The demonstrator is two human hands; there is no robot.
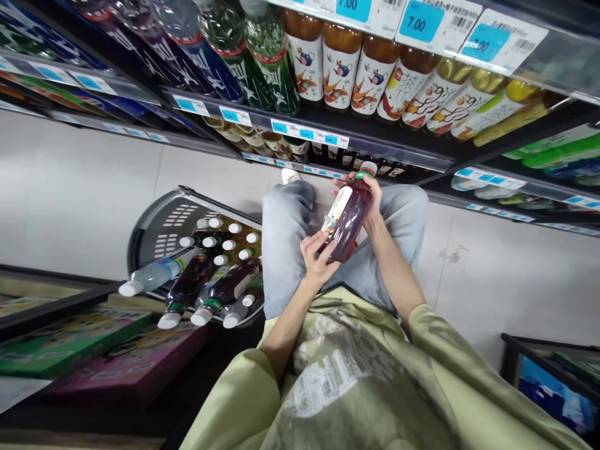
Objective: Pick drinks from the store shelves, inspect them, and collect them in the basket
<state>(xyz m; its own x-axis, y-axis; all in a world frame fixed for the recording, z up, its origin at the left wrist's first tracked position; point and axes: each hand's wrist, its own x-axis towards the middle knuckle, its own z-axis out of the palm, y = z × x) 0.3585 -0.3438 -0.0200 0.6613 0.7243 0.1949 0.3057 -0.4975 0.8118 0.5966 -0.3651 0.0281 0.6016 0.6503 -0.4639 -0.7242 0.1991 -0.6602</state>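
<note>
Your left hand [319, 255] and right hand [374, 203] both grip a dark-red plastic drink bottle [349, 219]. Pale tiled floor [70, 187], grey bottle-filled plastic basket [159, 228], stocked black shop shelves [384, 136].

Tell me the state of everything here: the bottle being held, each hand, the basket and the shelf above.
bottle: capped, tilted, held in both hands.
left hand: closed on the bottle's base.
right hand: closed near its cap.
basket: loaded with capped bottles.
shelf: stocked.

Pale tiled floor [70, 187]; dark store shelves [375, 140] stocked with drink bottles [337, 69]; blue price tags [422, 20] along shelf edges.
</note>
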